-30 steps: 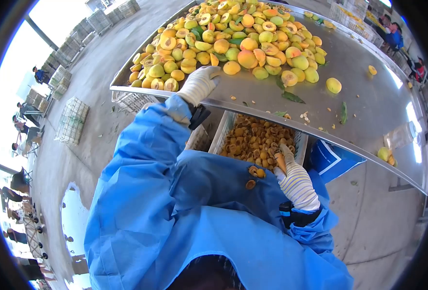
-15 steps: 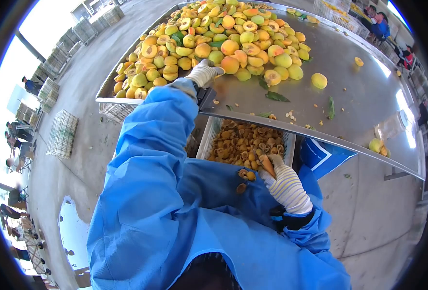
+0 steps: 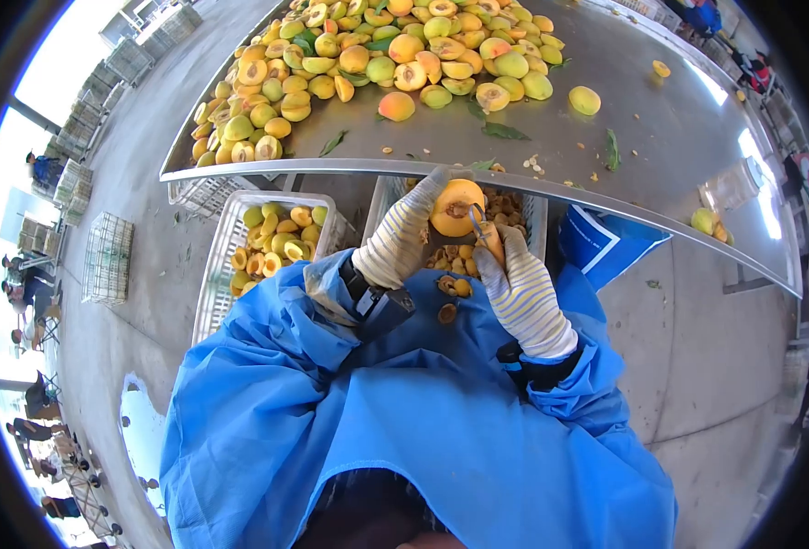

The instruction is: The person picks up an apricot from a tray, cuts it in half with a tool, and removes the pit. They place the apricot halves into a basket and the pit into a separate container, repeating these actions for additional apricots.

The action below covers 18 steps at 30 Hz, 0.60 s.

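My left hand (image 3: 402,227), in a striped glove, is closed on a yellow peach half (image 3: 453,203) with its cut face toward me. In my right hand (image 3: 525,297), gloved the same way, is a pitting tool with a wooden handle (image 3: 490,242). The tool's curved metal end meets the cut face near the stone hollow. Below both hands stands a crate of brown peach pits (image 3: 505,209), partly hidden by them. Several pits and scraps (image 3: 455,285) lie on my blue apron (image 3: 423,403).
A steel table (image 3: 551,151) holds a heap of peach halves (image 3: 423,55) and loose leaves. To my left is a white crate (image 3: 214,279) with peach halves. A clear jar (image 3: 732,186) rests near the table's right edge. Other people and stacked crates are farther off.
My left hand has come back from the heap, now with a peach half, and meets my right hand over the pit crate. The right hand has raised the tool to the fruit.
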Each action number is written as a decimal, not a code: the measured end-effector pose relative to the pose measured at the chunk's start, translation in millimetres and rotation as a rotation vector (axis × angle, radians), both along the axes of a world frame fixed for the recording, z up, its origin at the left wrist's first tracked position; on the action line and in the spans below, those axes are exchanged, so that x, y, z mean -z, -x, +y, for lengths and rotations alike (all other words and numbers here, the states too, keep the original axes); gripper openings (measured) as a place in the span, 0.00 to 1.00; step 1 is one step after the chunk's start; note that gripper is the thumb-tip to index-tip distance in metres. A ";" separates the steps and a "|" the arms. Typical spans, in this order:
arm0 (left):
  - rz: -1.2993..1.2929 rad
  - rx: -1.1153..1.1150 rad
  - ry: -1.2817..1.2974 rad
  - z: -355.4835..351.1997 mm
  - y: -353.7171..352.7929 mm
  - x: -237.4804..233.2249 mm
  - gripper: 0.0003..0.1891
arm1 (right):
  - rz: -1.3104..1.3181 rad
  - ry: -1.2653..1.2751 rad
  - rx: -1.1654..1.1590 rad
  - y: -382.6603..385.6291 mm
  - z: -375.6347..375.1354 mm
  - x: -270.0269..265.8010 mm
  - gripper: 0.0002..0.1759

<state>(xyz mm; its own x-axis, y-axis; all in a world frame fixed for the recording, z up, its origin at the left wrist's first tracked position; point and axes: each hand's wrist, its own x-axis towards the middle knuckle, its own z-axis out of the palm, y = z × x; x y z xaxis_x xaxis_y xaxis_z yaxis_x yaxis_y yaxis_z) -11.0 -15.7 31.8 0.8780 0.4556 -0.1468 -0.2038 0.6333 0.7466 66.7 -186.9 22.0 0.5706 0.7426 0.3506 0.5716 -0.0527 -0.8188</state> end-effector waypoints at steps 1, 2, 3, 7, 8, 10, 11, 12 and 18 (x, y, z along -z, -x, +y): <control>0.003 0.053 0.069 -3.8 1.9 0.1 0.23 | -0.044 -0.012 0.020 0.6 -0.7 0.9 0.17; 0.004 0.062 0.090 -6.9 2.4 1.0 0.23 | -0.089 -0.024 0.039 1.1 -1.3 1.9 0.17; 0.004 0.070 0.110 -9.4 2.5 1.6 0.24 | -0.112 -0.013 0.053 1.2 -1.8 3.5 0.16; 0.014 0.031 0.121 -18.1 1.7 -0.3 0.20 | -0.258 0.172 0.081 6.2 -8.1 -1.1 0.16; 0.020 0.028 0.111 -19.7 2.5 -0.3 0.20 | -0.270 0.210 0.075 7.9 -8.6 -0.4 0.17; 0.031 0.022 0.091 -22.6 3.3 1.0 0.20 | -0.273 0.231 0.060 9.9 -7.8 1.8 0.17; 0.021 0.020 0.026 -23.8 3.7 1.9 0.21 | -0.261 0.216 0.049 12.1 -7.0 3.8 0.17; 0.011 0.017 -0.040 -24.3 3.8 2.9 0.21 | -0.250 0.201 0.036 14.0 -5.7 4.5 0.18; -0.100 -0.173 -0.283 -36.6 -2.2 15.4 0.20 | 0.807 0.011 -0.229 21.7 -5.4 -1.1 0.19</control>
<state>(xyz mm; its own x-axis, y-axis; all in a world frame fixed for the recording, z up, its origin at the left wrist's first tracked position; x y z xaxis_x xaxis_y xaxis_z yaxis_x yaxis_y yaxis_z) -8.8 -52.2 16.4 0.7877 0.6095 0.0897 -0.3713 0.3536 0.8585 44.9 -192.2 23.1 0.4776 0.8719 -0.1084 -0.1919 -0.0169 -0.9813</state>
